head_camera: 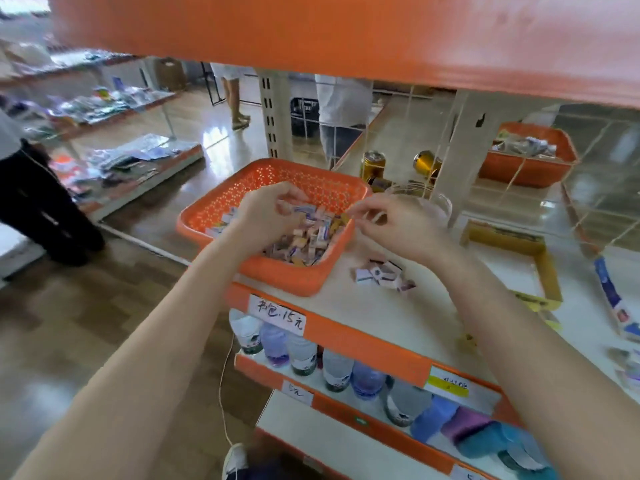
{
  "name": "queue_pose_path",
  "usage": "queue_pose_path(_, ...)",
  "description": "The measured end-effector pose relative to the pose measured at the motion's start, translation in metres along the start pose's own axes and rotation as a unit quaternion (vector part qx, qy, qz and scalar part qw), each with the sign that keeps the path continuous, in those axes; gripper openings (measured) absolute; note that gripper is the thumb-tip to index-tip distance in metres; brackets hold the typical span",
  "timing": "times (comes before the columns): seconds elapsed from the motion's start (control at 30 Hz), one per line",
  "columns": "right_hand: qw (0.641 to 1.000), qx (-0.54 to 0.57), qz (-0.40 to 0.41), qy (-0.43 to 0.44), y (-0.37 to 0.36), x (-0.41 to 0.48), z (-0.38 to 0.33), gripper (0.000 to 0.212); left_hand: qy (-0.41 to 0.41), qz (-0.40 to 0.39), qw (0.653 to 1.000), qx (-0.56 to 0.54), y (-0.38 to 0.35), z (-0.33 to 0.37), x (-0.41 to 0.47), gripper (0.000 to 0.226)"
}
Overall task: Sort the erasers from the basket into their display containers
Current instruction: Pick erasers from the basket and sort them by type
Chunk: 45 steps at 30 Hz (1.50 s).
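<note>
On the shelf [398, 317]: orange basket [277, 275] full of erasers [311, 237]; loose pile [382, 275] just beside it.
Left hand [266, 213]: curled over the erasers; we cannot tell whether it grips any.
Right hand [398, 226]: we pinch one eraser [344, 218] at the basket's right rim.

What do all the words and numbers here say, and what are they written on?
"书包.15元": handwritten on the white tag on the orange shelf edge under the basket.
Seems to end in "元", rest unclear: the lower white tag, one shelf down.
Blurred, unreadable: the yellow tag.
Too small to read: the eraser wrappers and the bottle labels.
</note>
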State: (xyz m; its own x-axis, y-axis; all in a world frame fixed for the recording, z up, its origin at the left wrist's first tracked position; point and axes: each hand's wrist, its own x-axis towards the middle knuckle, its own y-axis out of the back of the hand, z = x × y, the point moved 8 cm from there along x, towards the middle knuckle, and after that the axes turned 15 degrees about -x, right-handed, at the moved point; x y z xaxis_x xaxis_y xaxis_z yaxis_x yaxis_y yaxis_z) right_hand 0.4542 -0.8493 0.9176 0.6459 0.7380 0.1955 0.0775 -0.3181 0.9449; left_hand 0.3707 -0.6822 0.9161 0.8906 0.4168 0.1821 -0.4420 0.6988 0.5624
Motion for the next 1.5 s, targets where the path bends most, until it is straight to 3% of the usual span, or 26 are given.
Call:
queue_pose_path(0.2, 0.999, 0.011, -0.003, 0.034, -0.026, 0.032, -0.024, 0.023, 0.038, -0.005, 0.999, 0.038, 0.04, -0.053, 0.009, 0.021)
queue_pose_path(0.47, 0.998, -0.048, -0.034, 0.024, -0.044, 0.058, -0.029, 0.028, 0.017, -0.108, 0.99, 0.087, 0.03, -0.064, 0.039, 0.026)
queue_pose_path(0.63, 0.954, -0.212, -0.202, 0.059, -0.067, 0.073, -0.043, 0.041, 0.024, -0.245, 0.961, 0.129, -0.019, -0.059, 0.04, 0.042)
queue_pose_path(0.73, 0.926, -0.268, -0.26, 0.048, -0.079, 0.074, -0.044, 0.045, 0.029, -0.281, 0.946, 0.161, -0.037, -0.061, 0.043, 0.055)
queue_pose_path(1.0, 0.93, -0.323, -0.173, 0.024, -0.08, 0.077, -0.047, 0.025, 0.044, -0.296, 0.947, 0.116, -0.037, -0.07, 0.037, 0.048)
queue_pose_path(1.2, 0.976, -0.194, -0.093, -0.007, -0.066, 0.075, -0.04, 0.047, 0.065, -0.321, 0.935, 0.136, -0.044, -0.07, 0.033, 0.054)
queue_pose_path(1.5, 0.988, -0.144, -0.048, 0.023, -0.06, 0.069, -0.041, 0.05, 0.093, -0.268, 0.957, 0.063, -0.034, -0.073, 0.036, 0.032)
